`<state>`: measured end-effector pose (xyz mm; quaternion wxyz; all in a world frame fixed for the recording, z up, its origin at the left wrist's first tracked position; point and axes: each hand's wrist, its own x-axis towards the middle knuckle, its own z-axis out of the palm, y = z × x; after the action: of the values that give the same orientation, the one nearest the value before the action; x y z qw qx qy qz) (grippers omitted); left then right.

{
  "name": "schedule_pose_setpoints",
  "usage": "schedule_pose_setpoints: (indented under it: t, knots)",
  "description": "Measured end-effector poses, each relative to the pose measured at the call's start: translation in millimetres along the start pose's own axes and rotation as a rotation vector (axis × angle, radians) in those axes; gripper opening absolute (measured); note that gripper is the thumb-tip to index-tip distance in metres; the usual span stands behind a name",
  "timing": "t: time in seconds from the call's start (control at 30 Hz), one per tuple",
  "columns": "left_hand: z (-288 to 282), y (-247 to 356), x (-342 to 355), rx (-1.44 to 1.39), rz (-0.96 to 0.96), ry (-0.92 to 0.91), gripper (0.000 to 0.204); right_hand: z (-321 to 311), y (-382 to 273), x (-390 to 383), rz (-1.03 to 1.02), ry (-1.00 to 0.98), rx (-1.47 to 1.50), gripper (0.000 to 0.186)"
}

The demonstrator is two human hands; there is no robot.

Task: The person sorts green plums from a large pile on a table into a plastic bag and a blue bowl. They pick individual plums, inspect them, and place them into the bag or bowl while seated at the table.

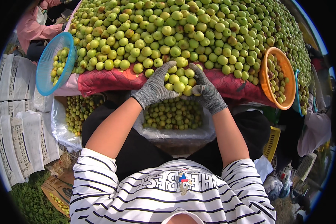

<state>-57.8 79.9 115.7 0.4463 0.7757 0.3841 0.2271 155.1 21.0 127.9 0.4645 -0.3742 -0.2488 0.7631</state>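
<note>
My left hand point(155, 85) and my right hand point(208, 89), both in grey knit gloves, are cupped toward each other around a cluster of green jujubes point(179, 86). The fingers curve round the outer fruits, and some fingertips are hidden among them. This handful is at the near edge of a large heap of jujubes point(190, 30), some blushed brown. Red patterned cloth point(112, 81) covers the edge below the heap. Directly under my hands, between my knees, stands a plastic-lined crate point(175, 133) holding more jujubes.
A blue basket point(41, 71) sits left of the heap and an orange basket point(264, 76) right, both holding jujubes. Another plastic-lined container point(59, 123) is by my left knee. White-covered crates point(33, 130) are stacked at left. A person in pink point(31, 28) works far left; another person point(313, 130) is at right.
</note>
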Motion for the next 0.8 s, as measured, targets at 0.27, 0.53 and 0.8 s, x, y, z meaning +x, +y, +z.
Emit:
schedule_pose_setpoints:
  t: [0.27,0.53,0.8]
  knots:
    - [-20,18,-34,0.121,-0.081,-0.499,0.097,-5,46,-56,0.113,0.021,-0.021,0.088]
    - [-83,34,-27,-0.072,-0.215,-0.027,0.041,-4,150,4,0.357,0.122,-1.620,0.064]
    - [-92,24,-19,-0.142,-0.112,0.155,0.037,-11,254,49,0.127,-0.562,-2.082,0.064]
